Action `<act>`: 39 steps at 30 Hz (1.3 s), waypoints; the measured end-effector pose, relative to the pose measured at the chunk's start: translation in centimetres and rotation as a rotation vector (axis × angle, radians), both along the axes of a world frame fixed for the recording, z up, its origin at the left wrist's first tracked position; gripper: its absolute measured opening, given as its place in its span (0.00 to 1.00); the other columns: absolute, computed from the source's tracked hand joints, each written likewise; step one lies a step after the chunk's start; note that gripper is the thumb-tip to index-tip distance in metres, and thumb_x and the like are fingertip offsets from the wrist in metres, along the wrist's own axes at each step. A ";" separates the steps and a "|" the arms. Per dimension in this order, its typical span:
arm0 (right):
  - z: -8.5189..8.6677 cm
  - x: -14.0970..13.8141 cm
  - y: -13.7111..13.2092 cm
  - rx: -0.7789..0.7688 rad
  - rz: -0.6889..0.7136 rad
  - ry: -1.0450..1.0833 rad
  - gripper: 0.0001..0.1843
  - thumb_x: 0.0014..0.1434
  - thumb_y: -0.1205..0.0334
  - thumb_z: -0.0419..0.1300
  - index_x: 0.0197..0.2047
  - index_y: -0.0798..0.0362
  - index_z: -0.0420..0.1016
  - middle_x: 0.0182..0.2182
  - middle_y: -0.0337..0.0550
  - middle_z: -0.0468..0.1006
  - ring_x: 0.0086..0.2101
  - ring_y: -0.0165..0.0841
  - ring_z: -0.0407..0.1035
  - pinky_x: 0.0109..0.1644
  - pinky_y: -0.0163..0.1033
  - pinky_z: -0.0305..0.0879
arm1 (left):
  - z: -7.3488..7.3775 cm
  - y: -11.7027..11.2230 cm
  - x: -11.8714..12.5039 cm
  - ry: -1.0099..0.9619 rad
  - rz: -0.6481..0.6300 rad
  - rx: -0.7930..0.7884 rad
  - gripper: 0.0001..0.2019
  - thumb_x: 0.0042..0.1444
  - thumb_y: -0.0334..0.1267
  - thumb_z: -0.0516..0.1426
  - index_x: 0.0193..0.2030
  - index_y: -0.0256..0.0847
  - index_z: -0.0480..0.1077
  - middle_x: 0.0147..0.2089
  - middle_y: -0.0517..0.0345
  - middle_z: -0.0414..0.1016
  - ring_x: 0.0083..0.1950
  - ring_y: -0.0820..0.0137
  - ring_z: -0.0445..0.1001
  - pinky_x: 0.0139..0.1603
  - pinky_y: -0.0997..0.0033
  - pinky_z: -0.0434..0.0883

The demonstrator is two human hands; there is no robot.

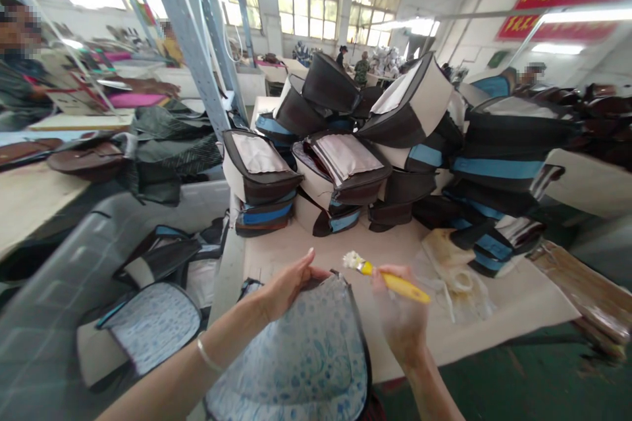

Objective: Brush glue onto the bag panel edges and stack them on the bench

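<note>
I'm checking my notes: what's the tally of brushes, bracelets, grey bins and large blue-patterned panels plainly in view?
Yellow-handled brush: 1
Bracelet: 1
Grey bin: 1
Blue-patterned panels: 2 (one at the left hand, one in the bin)
Total: 5

Our left forearm is bare, circled above the wrist by a slim, smooth, whitish bangle with a rounded band. Our right forearm, left hand and slightly blurred right hand are bare too.
</note>
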State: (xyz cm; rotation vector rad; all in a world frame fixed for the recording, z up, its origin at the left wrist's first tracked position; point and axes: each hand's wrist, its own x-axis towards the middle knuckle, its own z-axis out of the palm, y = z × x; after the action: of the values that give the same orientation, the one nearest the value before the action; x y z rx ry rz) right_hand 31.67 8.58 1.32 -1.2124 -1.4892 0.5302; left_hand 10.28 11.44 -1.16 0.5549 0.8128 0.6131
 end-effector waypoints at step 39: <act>3.3 1.1 -2.7 -0.047 0.215 0.172 0.08 0.64 0.62 0.56 0.32 0.50 0.66 0.25 0.33 0.64 0.23 0.27 0.60 0.26 0.32 0.58 | 3.4 -3.7 1.1 0.314 -0.137 0.503 0.21 0.38 0.44 0.71 0.36 0.37 0.71 0.36 0.57 0.72 0.36 0.69 0.69 0.34 0.73 0.64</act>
State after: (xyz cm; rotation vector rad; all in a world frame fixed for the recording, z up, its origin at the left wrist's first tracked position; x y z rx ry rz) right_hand 32.81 5.92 4.66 -1.0203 -1.4733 0.7982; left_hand 11.38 7.75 2.20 1.1794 0.9070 0.6132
